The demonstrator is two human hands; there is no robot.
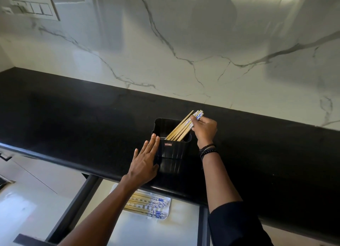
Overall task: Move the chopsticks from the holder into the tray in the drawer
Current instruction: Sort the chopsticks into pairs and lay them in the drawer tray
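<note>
A black plastic holder [172, 150] stands on the black counter near its front edge. Several bamboo chopsticks [181, 129] with blue-and-white tops lean in it toward the right. My right hand [203, 129] pinches their patterned tops at the holder's far right corner. My left hand [145, 163] lies flat against the holder's left side, fingers straight and together. Below the counter, an open drawer holds a white tray [166, 215] with several more chopsticks [147, 205] lying flat in it, partly hidden by my left forearm.
The black counter [73, 120] runs left and right of the holder, backed by a white marble wall [184, 52]. A switch plate [35, 7] sits at the upper left. The drawer's dark frame [79, 199] juts out below the counter edge.
</note>
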